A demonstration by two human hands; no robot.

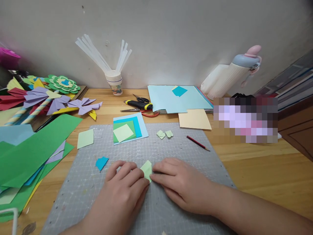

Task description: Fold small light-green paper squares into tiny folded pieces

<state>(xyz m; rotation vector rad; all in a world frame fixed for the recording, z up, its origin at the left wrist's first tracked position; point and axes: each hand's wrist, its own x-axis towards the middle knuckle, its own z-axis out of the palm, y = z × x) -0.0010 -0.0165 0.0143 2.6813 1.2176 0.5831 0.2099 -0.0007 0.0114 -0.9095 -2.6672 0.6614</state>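
Note:
A small folded piece of light green paper (147, 169) lies on the grey cutting mat (122, 213) between my hands. My left hand (127, 184) is curled at its left edge, with the thumb and fingertips closed on it. From the other side, my right hand (179, 182) presses its fingertips together against the paper's right edge. Two small folded light green paper hearts (160, 134) rest farther up the mat. To the left of my left hand is a blue folded paper piece (101, 163). The underside of the held paper is hidden.
Stacked paper squares (144, 125), a light green sheet (85, 138) and a pencil (198, 143) lie around the mat. Behind are scissors (132, 110), a cup of white strips (114, 83) and blue sheets (171, 99). Green paper (36, 153) and paper flowers (63, 83) crowd the left.

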